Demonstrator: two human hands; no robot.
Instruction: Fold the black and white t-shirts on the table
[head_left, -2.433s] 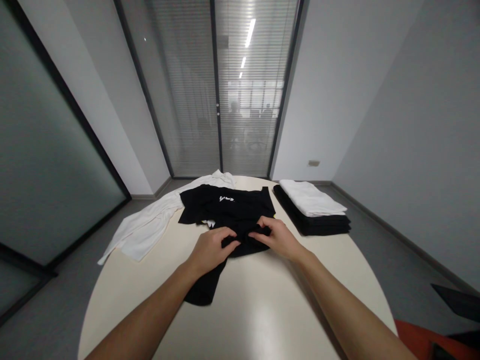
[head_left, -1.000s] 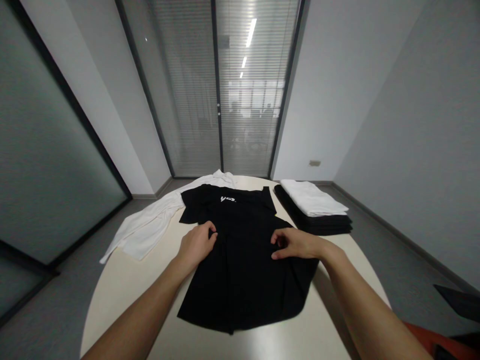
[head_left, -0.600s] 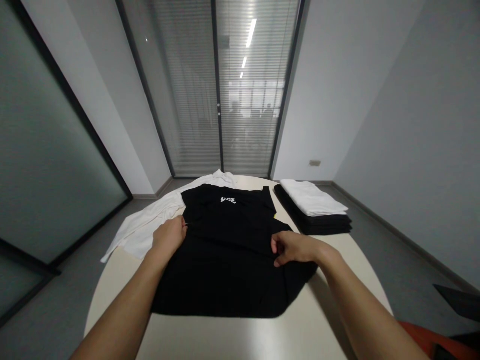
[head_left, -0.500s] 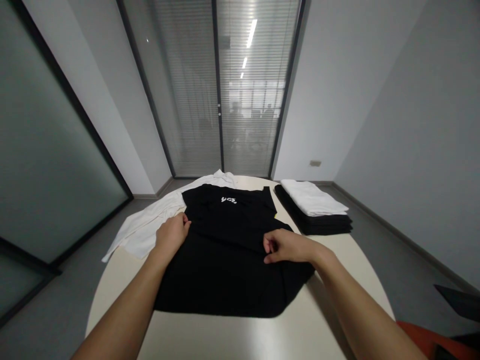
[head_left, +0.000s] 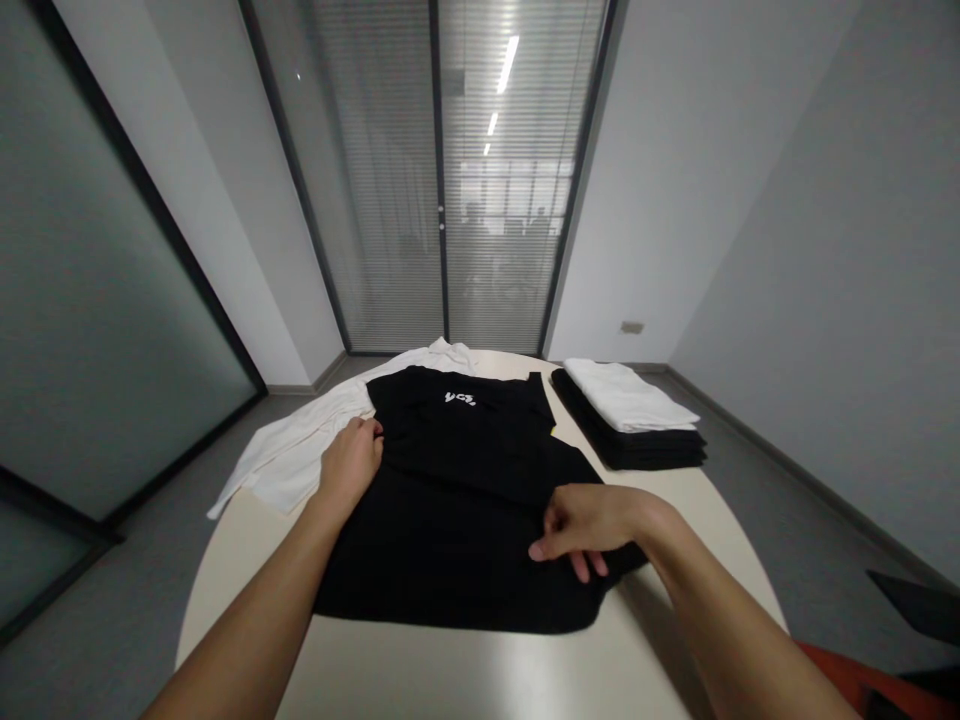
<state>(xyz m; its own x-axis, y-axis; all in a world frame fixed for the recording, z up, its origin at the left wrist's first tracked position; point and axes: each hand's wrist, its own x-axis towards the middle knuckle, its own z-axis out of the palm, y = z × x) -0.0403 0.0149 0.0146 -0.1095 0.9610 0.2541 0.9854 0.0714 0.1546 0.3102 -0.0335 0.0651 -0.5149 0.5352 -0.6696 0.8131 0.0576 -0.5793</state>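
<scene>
**One black T-shirt spread across a pale surface**

The shirt is laid in the middle of the surface, its white print shown on the far part, too small to be read with certainty. Shallow creases are seen across its middle, and its hem is turned toward the near side.

The shirt's left edge is pinched by the left hand, whose grip is closed on the cloth between thumb and fingers. The right hand is placed over the near right part of the shirt; its grip is loose and released, with the thumb set apart from the index finger and the other fingers pointed down toward the fabric.

On the left, a white garment is stretched along the rim of the surface, loosely rumpled, and is met by the shirt on its right side. On the far right, a white folded cloth is stacked on black folded clothes, well apart from the left hand. Beyond the surface, a glass partition is fitted with blinds.
</scene>
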